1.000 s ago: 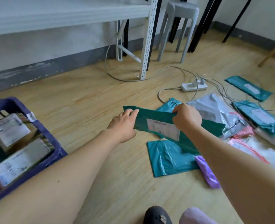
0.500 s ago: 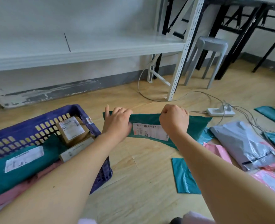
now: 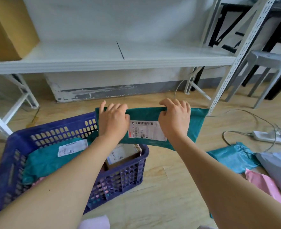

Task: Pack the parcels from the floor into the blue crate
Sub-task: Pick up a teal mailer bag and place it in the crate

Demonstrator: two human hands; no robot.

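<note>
Both hands hold a dark green mailer parcel (image 3: 194,123) with a white label in the air, over the right far corner of the blue crate (image 3: 120,177). My left hand (image 3: 112,120) grips its left end and my right hand (image 3: 175,119) grips its top edge near the middle. Inside the crate lie another green parcel (image 3: 44,159), a brown box (image 3: 121,156) with a label and something pink underneath. On the floor to the right remain a teal parcel (image 3: 232,158), a grey parcel (image 3: 278,167) and a pink parcel (image 3: 265,185).
A white metal shelf (image 3: 103,63) runs across just behind the crate, with a cardboard box (image 3: 7,30) on its left end. A shelf post (image 3: 227,83), a grey stool (image 3: 266,71) and a power strip (image 3: 268,137) with cables stand to the right.
Both hands lifted the green parcel off the floor pile and carried it left, to above the crate's right corner. The view swung left and up, bringing the crate under the hands.
</note>
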